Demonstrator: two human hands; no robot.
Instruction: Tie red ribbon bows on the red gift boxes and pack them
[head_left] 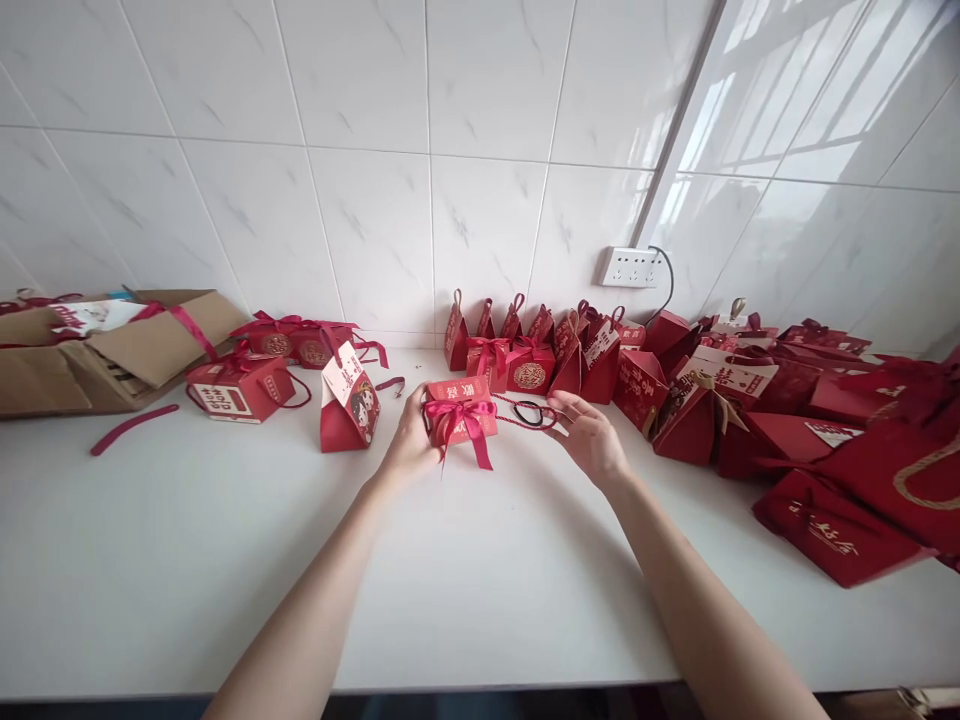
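Note:
My left hand (409, 440) grips the left side of a red gift box (484, 391) tied with a shiny crimson ribbon bow (459, 414). From the box's right side runs a twisted red cord handle (517, 420), and my right hand (589, 440) pinches its far end between thumb and fingers. A dark loop (528, 411) lies behind the cord on the white table (480, 560). Just left of my left hand stands a red triangular box (343, 428) with a white printed tag.
At left are a red box with a cord handle (246, 388), a loose ribbon strip (135, 428) and an open cardboard carton (97, 372). Several red boxes (531, 375) line the tiled wall; more crowd the right, with a larger one (832, 525) nearest. A power strip (631, 267) hangs behind.

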